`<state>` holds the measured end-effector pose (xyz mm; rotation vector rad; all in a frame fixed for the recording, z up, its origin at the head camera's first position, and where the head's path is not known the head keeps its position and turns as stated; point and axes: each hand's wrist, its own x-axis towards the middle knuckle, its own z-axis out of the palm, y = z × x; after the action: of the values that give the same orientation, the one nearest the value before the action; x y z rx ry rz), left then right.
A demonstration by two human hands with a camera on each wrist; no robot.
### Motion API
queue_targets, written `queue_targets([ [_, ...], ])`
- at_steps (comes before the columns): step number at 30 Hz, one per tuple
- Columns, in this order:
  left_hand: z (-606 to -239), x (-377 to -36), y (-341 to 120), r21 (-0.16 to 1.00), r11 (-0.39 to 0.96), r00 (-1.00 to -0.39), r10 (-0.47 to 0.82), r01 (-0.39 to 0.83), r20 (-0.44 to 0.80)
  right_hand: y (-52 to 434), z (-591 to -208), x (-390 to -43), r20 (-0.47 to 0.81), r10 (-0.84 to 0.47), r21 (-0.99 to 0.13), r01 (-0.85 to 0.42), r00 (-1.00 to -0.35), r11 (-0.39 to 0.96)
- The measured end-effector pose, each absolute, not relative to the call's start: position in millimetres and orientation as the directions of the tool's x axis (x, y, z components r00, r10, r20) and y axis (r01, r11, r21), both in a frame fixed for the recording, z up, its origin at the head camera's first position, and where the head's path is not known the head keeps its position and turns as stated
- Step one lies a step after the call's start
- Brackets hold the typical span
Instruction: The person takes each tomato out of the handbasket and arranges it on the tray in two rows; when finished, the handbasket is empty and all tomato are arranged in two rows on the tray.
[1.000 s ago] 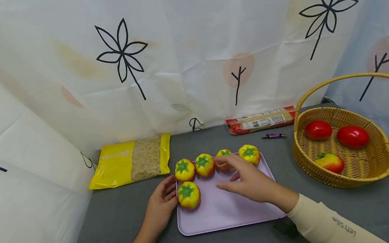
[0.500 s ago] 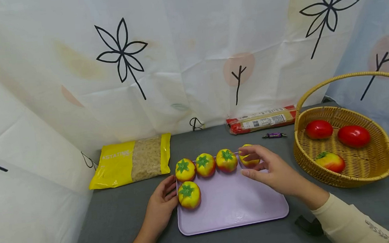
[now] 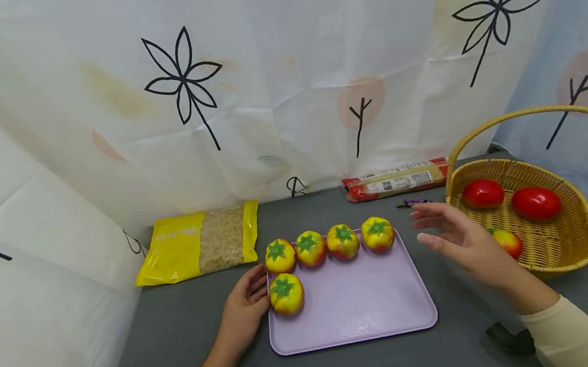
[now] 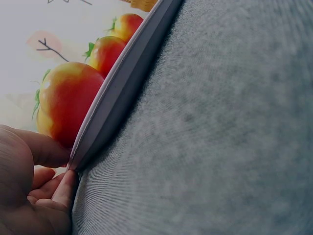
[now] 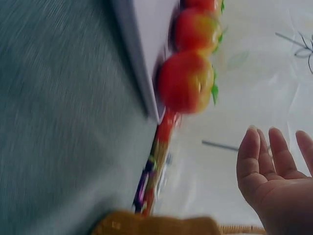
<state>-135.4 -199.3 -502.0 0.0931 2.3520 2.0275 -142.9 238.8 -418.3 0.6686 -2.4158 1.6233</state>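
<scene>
Right hand [image 3: 469, 247] shifted from tray [image 3: 357, 306] to basket [image 3: 546, 243]

From where I stood, its fingers were loosely extended, thumb apart, and held nothing. The left hand [image 3: 242, 311] appeared to pinch the tray's left edge, probably to steady it. Five yellow-red fruits [image 3: 311, 249] sat on the tray: four along the far edge, one nearer, at the left; the spacing suggested ordered rows. Green caps [image 3: 307, 242] faced upward; the round bodies showed no clear long axis. The tray's long axis ran left to right. Two red fruits [image 3: 484, 193] and another yellow-red fruit [image 3: 509, 244] lay in the basket.
</scene>
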Motion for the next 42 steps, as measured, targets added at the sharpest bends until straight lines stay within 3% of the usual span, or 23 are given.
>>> queue_targets([
  [9, -503, -136, -200, 0.990, 0.141, -0.998, 0.064, 0.017, 0.008, 283, -418, -142, 0.404, -0.176, -0.800, -0.440, -0.898, 0.407],
  [21, -503, -136, -199, 0.990, 0.142, -0.998, 0.058, 0.020, 0.011, 333, -423, -142, 0.340, -0.078, -0.773, -0.326, -0.937, 0.544],
  [35, -505, -136, -199, 0.989, 0.148, -0.998, 0.060, 0.018, 0.009, 357, -431, -149, 0.243, 0.003, -0.748, -0.186, -0.970, 0.637],
  [42, -506, -137, -200, 0.986, 0.165, -0.999, 0.047, 0.006, -0.002, 359, -432, -153, 0.172, -0.023, -0.758, -0.147, -0.985, 0.636],
])
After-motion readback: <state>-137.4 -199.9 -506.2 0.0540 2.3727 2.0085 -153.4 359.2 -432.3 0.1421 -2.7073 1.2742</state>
